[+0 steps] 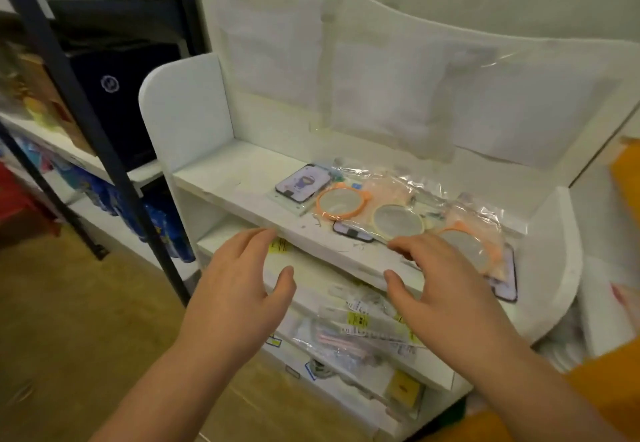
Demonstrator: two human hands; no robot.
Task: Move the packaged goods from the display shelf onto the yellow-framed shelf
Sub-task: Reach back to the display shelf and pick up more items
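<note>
both hands hovering at the front of the white display shelf

i'm seeing my left hand point(239, 286) floating in front of the upper board's front edge, fingers relaxed and spread, gripping nothing. my right hand point(440, 286) is reaching over the same edge, fingers loosely bent and apart, also holding nothing; its fingertips are sitting near the closest bagged items, though i can't tell whether they are touching.

the white display shelf point(242, 185) is carrying the packaged goods on its upper board: a phone case point(303, 183) with a cartoon print lying flat toward the left, an orange-rimmed round mirror point(341, 202) just beside it in clear plastic, a pale-rimmed round mirror point(398, 224) next, and another orange-rimmed mirror point(467, 244) partly behind my right hand. a dark case corner point(351, 232) is peeking out under the bags, and one more dark-edged case point(505, 289) is lying at the right end.

the lower board is holding clear packets with yellow labels point(363, 324), half hidden by my hands and blurred.

to the left, a dark metal rack point(86, 102) is holding boxes and blue packets, all smeared. at the far right edge an orange-yellow surface point(627, 178) is being cut off by the frame, and i can't make out what it is.
</note>
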